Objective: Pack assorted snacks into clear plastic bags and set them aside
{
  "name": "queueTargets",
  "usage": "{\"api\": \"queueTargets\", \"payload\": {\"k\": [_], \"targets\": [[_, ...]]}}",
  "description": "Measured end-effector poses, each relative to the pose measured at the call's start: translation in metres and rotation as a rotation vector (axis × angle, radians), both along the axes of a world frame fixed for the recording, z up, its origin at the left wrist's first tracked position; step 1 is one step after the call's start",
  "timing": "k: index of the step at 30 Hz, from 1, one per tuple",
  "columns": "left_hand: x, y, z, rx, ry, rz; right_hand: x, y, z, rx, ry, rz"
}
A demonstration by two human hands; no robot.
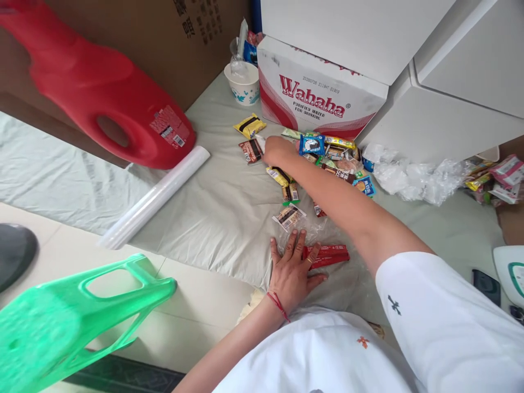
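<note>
My left hand [290,277] lies flat with its fingers spread on clear plastic [313,226] over the grey-green cloth, next to a red packet [331,255]. My right hand [278,150] reaches across to the snack packets, its fingers bent and mostly hidden. At its fingertips is a brown packet [251,151]; a grip on it cannot be made out. A yellow packet [249,126] lies just beyond. Below the wrist are another yellow packet [279,176] and a small green-edged one [290,193]. A blue packet [311,145] rests on the pile to the right.
A Wahaha carton [315,93] and a paper cup [243,87] stand at the back. At the left are a red bottle [135,87], a white roll [155,199] and a green stool [118,300]. Crumpled plastic bags [417,174] and a phone [486,286] lie right.
</note>
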State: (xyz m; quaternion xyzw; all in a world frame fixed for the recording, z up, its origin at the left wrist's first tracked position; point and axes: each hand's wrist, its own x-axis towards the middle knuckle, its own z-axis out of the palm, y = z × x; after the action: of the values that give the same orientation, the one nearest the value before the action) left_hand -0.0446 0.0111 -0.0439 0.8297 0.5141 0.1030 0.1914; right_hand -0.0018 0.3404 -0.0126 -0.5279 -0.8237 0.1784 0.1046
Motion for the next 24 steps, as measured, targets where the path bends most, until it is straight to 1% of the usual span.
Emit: {"api": "queueTargets", "payload": {"k": [2,3,5,7,8,10,13,15,17,20,22,24], "targets": [[0.0,0.0,0.0,-0.008,-0.012,-0.004,0.02,-0.008,0.015,-0.02,-0.04,-0.11],[0.0,0.0,0.0,-0.008,-0.016,-0.004,0.034,-0.016,0.025,-0.023,-0.034,-0.131],[0.0,0.0,-0.002,0.0,-0.014,-0.004,0.068,-0.041,0.046,0.012,0.074,-0.084],[0.0,-0.001,-0.004,0.02,-0.005,-0.004,0.107,-0.077,0.064,0.045,0.197,-0.037],[0.0,-0.001,-0.005,0.032,0.001,-0.005,0.127,-0.097,0.069,0.037,0.234,-0.021],[0.001,-0.001,-0.007,0.056,0.01,0.002,0.164,-0.141,0.073,-0.009,0.259,-0.003],[0.002,-0.003,-0.011,0.09,0.03,0.031,0.202,-0.201,0.061,-0.062,0.229,0.054],[0.004,-0.004,-0.012,0.112,0.043,0.054,0.213,-0.235,0.049,-0.075,0.217,0.107],[0.005,-0.005,-0.014,0.131,0.047,0.072,0.214,-0.262,0.038,-0.081,0.212,0.154],[0.006,-0.005,-0.015,0.164,0.028,0.09,0.206,-0.292,0.024,-0.073,0.206,0.212],[0.004,-0.006,-0.016,0.201,-0.004,0.093,0.198,-0.305,0.014,-0.038,0.191,0.227],[0.0,-0.007,-0.015,0.277,-0.064,0.097,0.192,-0.312,0.004,0.008,0.155,0.22]]}}
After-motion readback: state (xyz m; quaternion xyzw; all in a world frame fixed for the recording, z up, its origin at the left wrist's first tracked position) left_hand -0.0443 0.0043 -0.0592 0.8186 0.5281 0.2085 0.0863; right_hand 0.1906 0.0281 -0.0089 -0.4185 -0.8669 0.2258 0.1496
